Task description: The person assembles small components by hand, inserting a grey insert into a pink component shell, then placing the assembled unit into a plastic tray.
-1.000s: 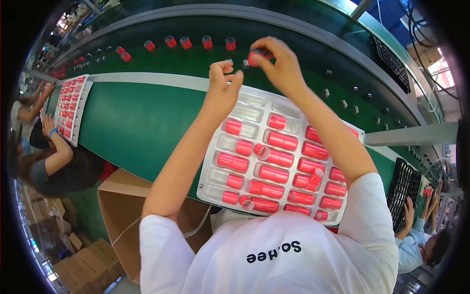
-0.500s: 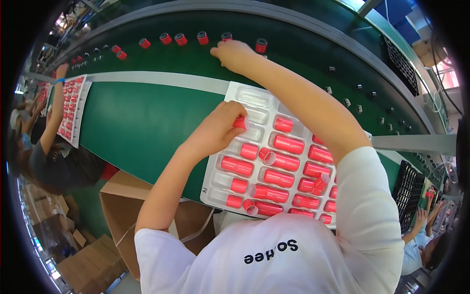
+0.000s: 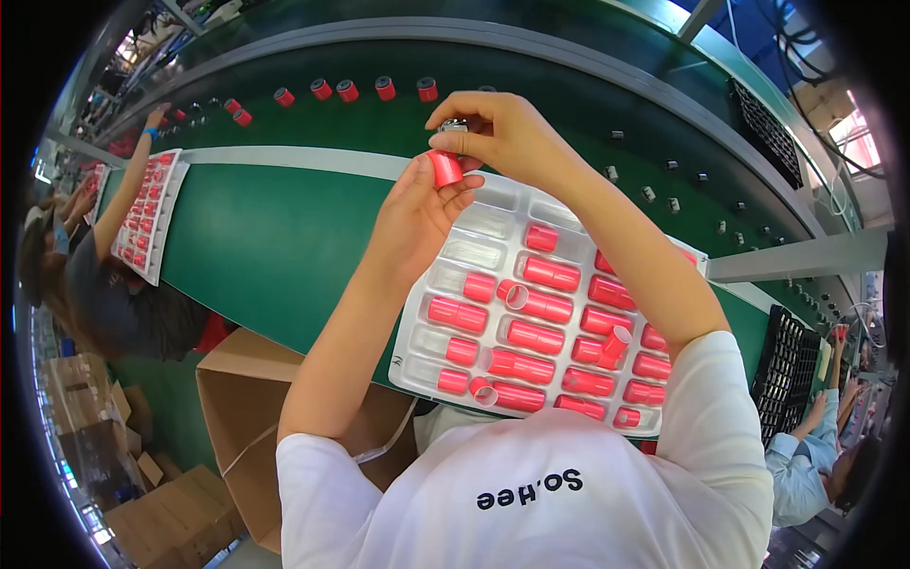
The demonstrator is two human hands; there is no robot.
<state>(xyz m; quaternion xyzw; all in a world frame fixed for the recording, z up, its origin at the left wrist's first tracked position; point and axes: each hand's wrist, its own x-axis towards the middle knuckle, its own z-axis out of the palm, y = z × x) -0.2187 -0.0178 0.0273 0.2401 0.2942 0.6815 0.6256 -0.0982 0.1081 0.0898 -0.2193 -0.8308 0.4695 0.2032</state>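
Note:
My left hand [image 3: 417, 213] grips a short pink cylindrical cap [image 3: 445, 168] between thumb and fingers, above the far left edge of a white plastic tray [image 3: 403, 365]. Close above it, my right hand [image 3: 498, 137] pinches a small shiny silver-and-dark part [image 3: 454, 125], mostly covered by the fingers. I cannot tell whether the part touches the cap. Pink tubes [image 3: 537, 337] lie in many of the tray's pockets. A few short pink caps, such as one open-ended cap [image 3: 513, 295], rest tilted on top of them.
Beyond my hands, pink pieces with dark tops [image 3: 385, 88] stand in a row on a green belt. Small silver parts [image 3: 648, 193] are scattered at right. Another person [image 3: 123, 275] works beside a filled tray [image 3: 142, 218] at left. An open cardboard box [image 3: 237, 379] stands below the table edge.
My right hand has come back from the belt toward my left hand, with the small silver part in it. My left hand has lifted the pink cap up and away from the tray.

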